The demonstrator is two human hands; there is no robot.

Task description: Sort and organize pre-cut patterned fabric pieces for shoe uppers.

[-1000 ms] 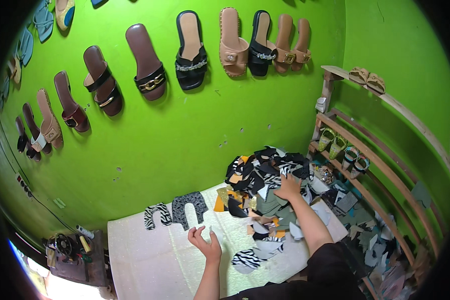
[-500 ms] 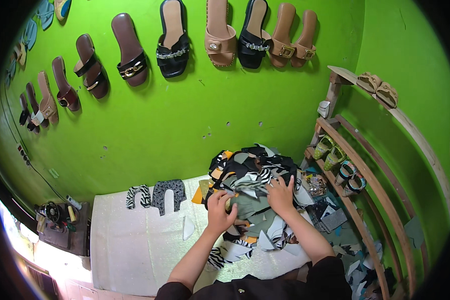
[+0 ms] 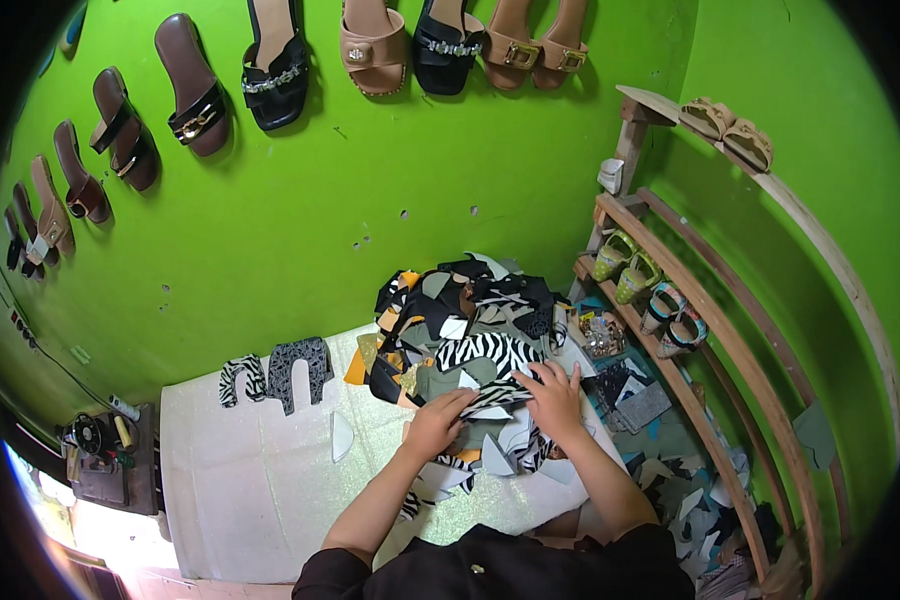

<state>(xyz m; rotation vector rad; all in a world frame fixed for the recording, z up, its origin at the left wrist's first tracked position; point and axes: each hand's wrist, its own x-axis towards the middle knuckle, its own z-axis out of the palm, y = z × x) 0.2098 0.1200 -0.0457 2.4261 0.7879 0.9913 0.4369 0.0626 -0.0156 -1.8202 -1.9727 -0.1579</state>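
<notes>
A heap of leather and fabric offcuts [image 3: 410, 325] in black, green, white, orange and zebra print lies before me. My left hand [image 3: 438, 424] is closed at the left end of a zebra-print piece [image 3: 498, 394] on the heap's near side. Its other end is between the fingers and thumb of my right hand [image 3: 555, 402]. Just beyond lies a wider curved zebra-print piece [image 3: 488, 352]. My fingertips are partly hidden among the scraps. A grey pointed offcut [image 3: 496, 456] sits nearer to me.
On the white padded tabletop [image 3: 245, 490], left of the heap, are a zebra-print cutout [image 3: 241, 382], a grey patterned U-shaped cutout [image 3: 298, 372] and a white half-round scrap [image 3: 341, 437]. A wooden shoe rack [image 3: 690, 395] stands right, with scraps beneath. Sandals [image 3: 275, 85] hang on the green wall.
Both hands have come nearer to me over the heap and now hold a zebra-print piece between them. The curved zebra-print piece now shows spread out on the heap. My view has shifted.
</notes>
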